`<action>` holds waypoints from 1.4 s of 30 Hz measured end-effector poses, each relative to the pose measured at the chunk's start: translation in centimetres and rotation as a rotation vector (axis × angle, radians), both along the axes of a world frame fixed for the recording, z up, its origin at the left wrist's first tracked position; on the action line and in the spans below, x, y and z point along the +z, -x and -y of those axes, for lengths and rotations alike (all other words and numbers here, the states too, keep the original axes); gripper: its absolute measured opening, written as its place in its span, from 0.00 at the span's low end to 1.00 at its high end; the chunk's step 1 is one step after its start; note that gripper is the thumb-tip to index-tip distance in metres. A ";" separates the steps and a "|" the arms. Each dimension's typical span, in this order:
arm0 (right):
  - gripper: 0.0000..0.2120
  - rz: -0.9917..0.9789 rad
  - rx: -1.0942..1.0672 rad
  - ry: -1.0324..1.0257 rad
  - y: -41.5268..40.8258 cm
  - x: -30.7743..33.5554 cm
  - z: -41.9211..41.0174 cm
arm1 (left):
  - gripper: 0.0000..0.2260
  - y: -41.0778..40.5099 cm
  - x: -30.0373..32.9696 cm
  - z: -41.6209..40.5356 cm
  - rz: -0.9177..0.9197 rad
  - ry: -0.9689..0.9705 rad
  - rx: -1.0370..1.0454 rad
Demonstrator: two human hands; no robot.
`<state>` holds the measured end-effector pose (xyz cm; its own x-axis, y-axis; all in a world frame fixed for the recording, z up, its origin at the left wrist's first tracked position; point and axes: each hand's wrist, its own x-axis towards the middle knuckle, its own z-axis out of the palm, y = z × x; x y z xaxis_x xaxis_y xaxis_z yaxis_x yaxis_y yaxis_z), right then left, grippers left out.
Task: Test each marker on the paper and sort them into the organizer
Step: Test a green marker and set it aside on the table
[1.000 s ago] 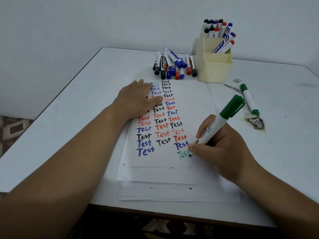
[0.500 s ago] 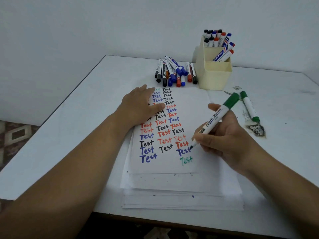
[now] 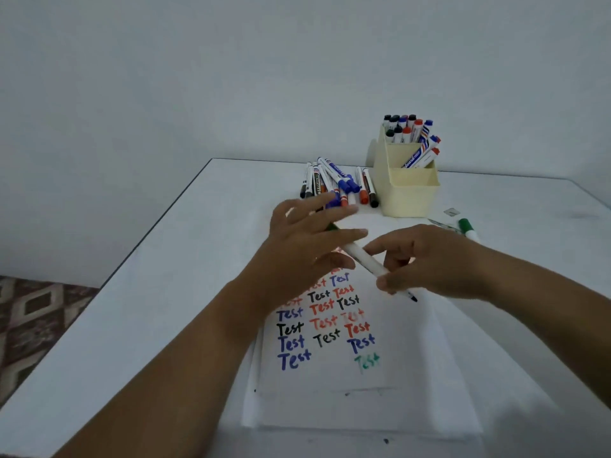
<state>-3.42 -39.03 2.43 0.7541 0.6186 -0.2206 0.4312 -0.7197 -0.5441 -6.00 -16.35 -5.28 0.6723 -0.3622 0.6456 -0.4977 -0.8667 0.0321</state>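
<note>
A green marker with a white barrel is held above the paper, its uncovered tip pointing down to the right. My right hand pinches the barrel close to the tip. My left hand is off the paper, with its fingers and thumb closing round the marker's rear end, where a bit of green cap shows. Rows of "Test" in blue, black and red cover the paper, with one green "Test" at the bottom right. The cream organizer stands behind, with several markers in its rear compartments.
A pile of loose markers in black, blue and red lies left of the organizer. A second green marker lies on the white table at the right, partly behind my right wrist. The paper rests on a stack of sheets.
My right hand lifted the green marker off the paper and turned its tip to the lower right. My left hand left the paper and came to the marker's cap end. The camera tilted up.
</note>
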 end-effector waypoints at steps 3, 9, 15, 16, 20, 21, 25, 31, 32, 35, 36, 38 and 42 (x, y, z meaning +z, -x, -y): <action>0.18 0.169 0.058 0.163 -0.5 0.6 -0.8 | 0.18 -0.3 -0.1 0.1 -0.008 0.001 -0.051; 0.12 0.580 0.193 0.414 -0.6 -0.1 -1.8 | 0.16 0.1 0.4 1.0 -0.348 0.007 0.059; 0.12 0.803 0.282 0.528 -0.8 0.2 -1.7 | 0.17 0.2 0.8 0.7 -0.407 0.054 0.132; 0.13 0.830 0.273 0.533 -0.8 0.3 -1.7 | 0.18 0.4 0.9 0.6 -0.429 0.104 0.144; 0.12 0.876 0.145 0.421 -1.1 1.0 -1.1 | 0.29 0.7 0.7 0.1 -0.492 0.448 0.124; 0.10 0.826 0.085 0.297 -1.3 1.1 -0.8 | 0.27 0.6 0.5 0.0 -0.481 0.529 0.106; 0.05 0.482 -0.126 -0.315 -1.6 0.9 -0.1 | 0.26 0.0 0.3 -0.4 -0.451 0.641 0.113; 0.09 0.156 -0.132 -0.861 -0.4 0.4 -0.7 | 0.29 0.1 0.8 0.1 -0.443 0.711 0.091; 0.10 0.110 -0.132 -0.925 -0.3 0.2 -0.8 | 0.30 0.3 0.9 0.1 -0.431 0.732 0.084; 0.09 0.064 -0.140 -1.000 -0.2 -0.3 -1.3 | 0.31 0.6 1.1 0.2 -0.404 0.785 0.060; 0.09 0.063 -0.143 -1.007 -0.1 -0.4 -1.5 | 0.32 0.6 1.2 0.3 -0.396 0.789 0.055; 0.09 0.096 -0.147 -0.995 0.0 -0.7 -1.8 | 0.32 0.8 1.4 0.4 -0.382 0.783 0.061; 0.08 0.205 -0.144 -0.878 0.0 -1.2 -2.2 | 0.31 0.9 1.6 0.5 -0.386 0.776 0.067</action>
<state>-3.44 -36.80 1.25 0.8098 0.3973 0.4316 0.5176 -0.1375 -0.8445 -6.94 -16.85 -3.67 0.8994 0.1341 0.4161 -0.2790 -0.5567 0.7825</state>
